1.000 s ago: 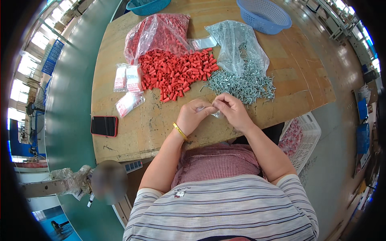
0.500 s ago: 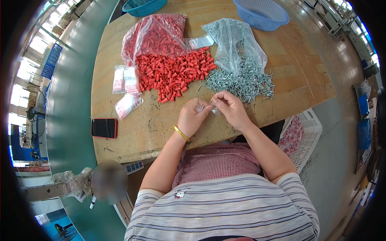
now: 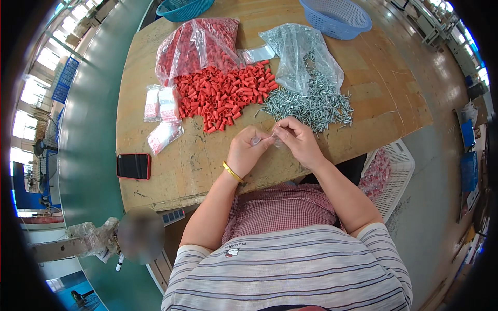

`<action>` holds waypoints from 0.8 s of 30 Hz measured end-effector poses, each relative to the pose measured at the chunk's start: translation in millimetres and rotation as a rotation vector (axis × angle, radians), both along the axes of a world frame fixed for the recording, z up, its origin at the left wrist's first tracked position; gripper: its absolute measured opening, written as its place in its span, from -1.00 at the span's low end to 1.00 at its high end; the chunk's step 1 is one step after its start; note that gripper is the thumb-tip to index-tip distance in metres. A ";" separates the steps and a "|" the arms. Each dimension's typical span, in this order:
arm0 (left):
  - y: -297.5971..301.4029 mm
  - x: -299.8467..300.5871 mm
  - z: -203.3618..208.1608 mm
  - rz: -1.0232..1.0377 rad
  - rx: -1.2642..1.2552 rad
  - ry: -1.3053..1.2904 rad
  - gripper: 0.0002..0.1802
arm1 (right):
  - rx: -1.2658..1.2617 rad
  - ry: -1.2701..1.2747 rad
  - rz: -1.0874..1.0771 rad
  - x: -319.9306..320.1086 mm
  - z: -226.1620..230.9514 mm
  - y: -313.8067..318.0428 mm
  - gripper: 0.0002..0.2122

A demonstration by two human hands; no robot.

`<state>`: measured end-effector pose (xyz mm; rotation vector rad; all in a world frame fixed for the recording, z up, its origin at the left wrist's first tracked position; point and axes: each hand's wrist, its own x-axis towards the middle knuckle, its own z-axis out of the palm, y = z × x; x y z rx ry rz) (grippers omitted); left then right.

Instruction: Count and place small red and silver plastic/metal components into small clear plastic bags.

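Close together at the table's near side, my two hands pinch a small clear plastic bag [image 3: 279, 143]. My left hand [image 3: 247, 150], with a yellow bangle at its wrist, is closed on its left side. Thumb and fingertips of my right hand [image 3: 301, 144] grip it from the right. The fingers hide most of the bag, and I cannot tell what is inside. Just beyond my hands lie a heap of red tapered plastic sleeves [image 3: 223, 96] and a pile of silver screws [image 3: 311, 106]. Each heap spills from a large clear bag.
Packs of small plastic bags [image 3: 165, 136] lie left of the sleeves, above a phone [image 3: 133, 166] with a red edge. A teal basket [image 3: 185, 10] and a blue basket [image 3: 340, 19] stand at the far edge. Right of my lap, a white crate [image 3: 402, 171] holds small red-filled packs.
My fingers have shifted slightly on the small bag, and less of it shows below them. Both hands stay in nearly the same place; the heaps look unchanged.
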<state>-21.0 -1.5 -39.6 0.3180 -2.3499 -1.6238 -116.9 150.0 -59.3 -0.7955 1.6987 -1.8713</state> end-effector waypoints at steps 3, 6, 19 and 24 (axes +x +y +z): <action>-0.7 0.3 -0.8 0.004 -0.014 0.021 -0.85 | 0.003 0.017 0.019 1.0 1.6 -0.7 -0.88; -3.1 -0.1 -6.1 0.008 -0.057 -0.001 -0.82 | 0.004 0.047 0.021 1.6 4.0 -0.9 -0.88; -11.6 0.4 5.1 -0.067 0.231 -0.122 -0.78 | 0.027 -0.004 -0.024 0.7 5.3 0.7 -0.89; -10.7 1.6 -3.5 -0.035 0.129 -0.049 -0.83 | -0.015 -0.045 -0.013 3.9 6.6 -1.8 -0.89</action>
